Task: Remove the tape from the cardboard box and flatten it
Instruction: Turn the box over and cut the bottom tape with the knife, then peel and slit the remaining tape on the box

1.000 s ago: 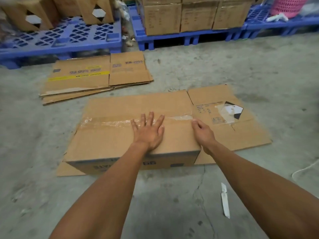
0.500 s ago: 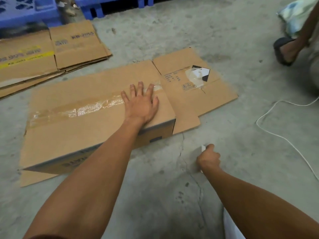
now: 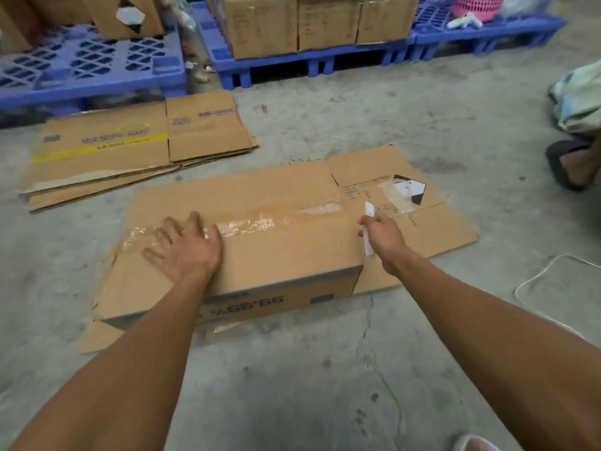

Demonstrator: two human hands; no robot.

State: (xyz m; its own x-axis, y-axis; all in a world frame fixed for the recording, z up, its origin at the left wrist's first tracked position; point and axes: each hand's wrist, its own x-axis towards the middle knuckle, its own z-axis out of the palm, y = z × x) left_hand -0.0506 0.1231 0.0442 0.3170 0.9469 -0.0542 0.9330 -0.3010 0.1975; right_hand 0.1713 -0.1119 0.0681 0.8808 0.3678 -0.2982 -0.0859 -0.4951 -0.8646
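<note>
**Item: taped cardboard box, seam uncut**

Cardboard box point(image 3: 260, 242) lies under my left hand point(image 3: 187, 249), fingers spread flat on the tape point(image 3: 257, 224). Right hand point(image 3: 382, 237) pinches a white cutter point(image 3: 369, 229) at the seam's right end. Risk: blade skidding toward my left fingers.

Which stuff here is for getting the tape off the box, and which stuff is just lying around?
For the job: cardboard box; clear tape along its top; white cutter gripped in the right hand; left hand pressing flat on the box.

Just lying around: flattened cartons; blue pallets; stacked boxes; white cord; pink basket.
</note>
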